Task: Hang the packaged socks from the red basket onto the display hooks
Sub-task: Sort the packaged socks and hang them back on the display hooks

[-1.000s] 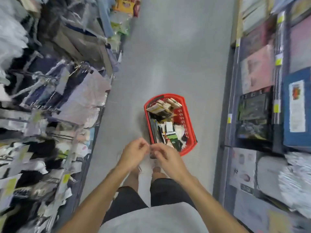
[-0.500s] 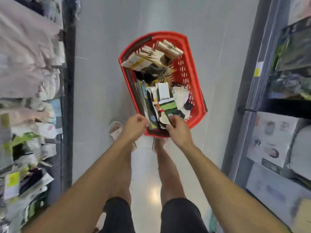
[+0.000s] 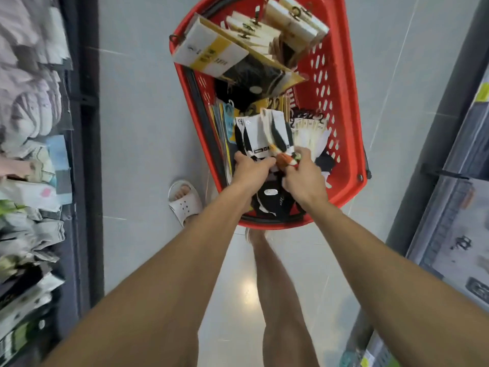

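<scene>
Narrow aisle, glossy lt-grey tile floor (image 3: 137, 128) w/ thin seams. Ceiling-light glare spot (image 3: 247, 286) on tile, btm centre. Dark upright rack (image 3: 88, 154) w/ bagged goods on left, grey shelving (image 3: 415, 197) w/ flat packs on right

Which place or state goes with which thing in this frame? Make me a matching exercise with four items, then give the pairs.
Things:
1. white sandal
2. yellow-banded sock pack
3. left hand
4. right hand

Places or states:
A. grips the orange-tipped pack
B. lies at the far end of the red basket
C. stands on the floor, left of the basket
D. grips the black-and-white sock packs

Pairs: 1-C, 2-B, 3-D, 4-A.
</scene>
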`<state>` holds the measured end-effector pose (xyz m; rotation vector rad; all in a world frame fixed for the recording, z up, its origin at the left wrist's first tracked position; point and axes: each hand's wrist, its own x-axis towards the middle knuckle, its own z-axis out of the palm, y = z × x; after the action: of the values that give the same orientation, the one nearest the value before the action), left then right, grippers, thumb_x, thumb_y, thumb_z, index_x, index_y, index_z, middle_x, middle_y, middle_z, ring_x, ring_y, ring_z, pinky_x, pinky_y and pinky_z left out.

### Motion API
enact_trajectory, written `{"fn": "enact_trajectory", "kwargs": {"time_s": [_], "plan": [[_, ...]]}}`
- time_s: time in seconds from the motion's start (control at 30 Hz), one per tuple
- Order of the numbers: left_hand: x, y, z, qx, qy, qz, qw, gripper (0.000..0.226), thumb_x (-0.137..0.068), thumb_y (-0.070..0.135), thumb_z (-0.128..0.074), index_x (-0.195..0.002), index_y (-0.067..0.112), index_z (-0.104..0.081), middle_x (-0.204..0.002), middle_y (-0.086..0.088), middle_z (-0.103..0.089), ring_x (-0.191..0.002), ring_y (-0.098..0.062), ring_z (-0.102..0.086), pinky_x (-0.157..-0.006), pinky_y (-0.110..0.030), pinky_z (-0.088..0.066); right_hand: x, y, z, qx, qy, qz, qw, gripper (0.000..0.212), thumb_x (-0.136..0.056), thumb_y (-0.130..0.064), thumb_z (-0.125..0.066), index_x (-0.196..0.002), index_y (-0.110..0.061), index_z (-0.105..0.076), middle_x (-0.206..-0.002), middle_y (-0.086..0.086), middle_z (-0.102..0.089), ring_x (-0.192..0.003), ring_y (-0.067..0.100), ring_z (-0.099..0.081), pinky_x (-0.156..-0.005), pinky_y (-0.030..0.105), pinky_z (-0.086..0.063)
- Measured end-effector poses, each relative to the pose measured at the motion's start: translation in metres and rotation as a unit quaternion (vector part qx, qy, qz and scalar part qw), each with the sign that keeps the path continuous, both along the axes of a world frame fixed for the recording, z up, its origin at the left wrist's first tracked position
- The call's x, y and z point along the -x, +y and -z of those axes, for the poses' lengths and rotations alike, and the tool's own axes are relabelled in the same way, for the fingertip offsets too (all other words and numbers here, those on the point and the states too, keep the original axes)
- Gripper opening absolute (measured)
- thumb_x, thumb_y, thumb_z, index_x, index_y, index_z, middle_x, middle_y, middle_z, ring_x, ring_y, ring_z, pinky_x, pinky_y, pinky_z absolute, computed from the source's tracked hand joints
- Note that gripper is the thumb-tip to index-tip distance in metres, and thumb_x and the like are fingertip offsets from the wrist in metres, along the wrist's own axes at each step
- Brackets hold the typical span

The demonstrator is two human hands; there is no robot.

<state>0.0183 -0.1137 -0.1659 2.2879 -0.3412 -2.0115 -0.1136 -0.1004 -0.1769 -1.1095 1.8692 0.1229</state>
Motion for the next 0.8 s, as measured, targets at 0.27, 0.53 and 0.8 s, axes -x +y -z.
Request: {"fn": "enact_trajectory", "kwargs": {"time_s": [0.27, 0.53, 0.8], "plan": [[0.014, -0.013, 0.015, -0.047, 0.038, -0.139, 0.988, 0.099, -0.076, 0.041, -0.082, -0.148, 0.0, -0.028, -0.128, -0.019, -0.064, -0.114, -0.035, -0.065, -0.098, -0.05, -0.054, 0.022, 0.007, -0.001, -0.023, -0.091, 0.004, 0.996, 0.05, -0.097, -0.043, -0.037, -0.145, -0.055, -0.03, -0.139, -0.01, -0.057, -0.126, 0.015, -0.053, -0.104, 0.045, -0.044], [0.04, -0.003, -0.006, 0.06, 0.004, 0.021, 0.998, 0.085, -0.079, 0.079, -0.047, -0.141, 0.022, -0.047, -0.139, -0.004, -0.06, -0.13, -0.031, -0.052, -0.111, -0.052, -0.038, 0.013, 0.01, -0.007, 0.015, -0.12, -0.031, 0.992, 0.046, -0.1, -0.026, -0.035, -0.145, -0.036, -0.042, -0.154, -0.009, -0.04, -0.142, 0.005, -0.032, -0.115, 0.032, -0.032], [-0.005, 0.008, -0.081, 0.17, 0.013, -0.222, 0.96, 0.044, -0.078, 0.043, -0.067, -0.121, 0.034, -0.068, -0.11, 0.009, -0.076, -0.102, -0.012, -0.072, -0.09, -0.036, -0.059, -0.026, -0.004, -0.106, 0.085, -0.177, -0.046, 0.98, 0.059, -0.086, -0.054, -0.044, -0.145, -0.047, -0.039, -0.15, -0.028, -0.029, -0.134, -0.018, -0.029, -0.102, 0.013, -0.032]]}}
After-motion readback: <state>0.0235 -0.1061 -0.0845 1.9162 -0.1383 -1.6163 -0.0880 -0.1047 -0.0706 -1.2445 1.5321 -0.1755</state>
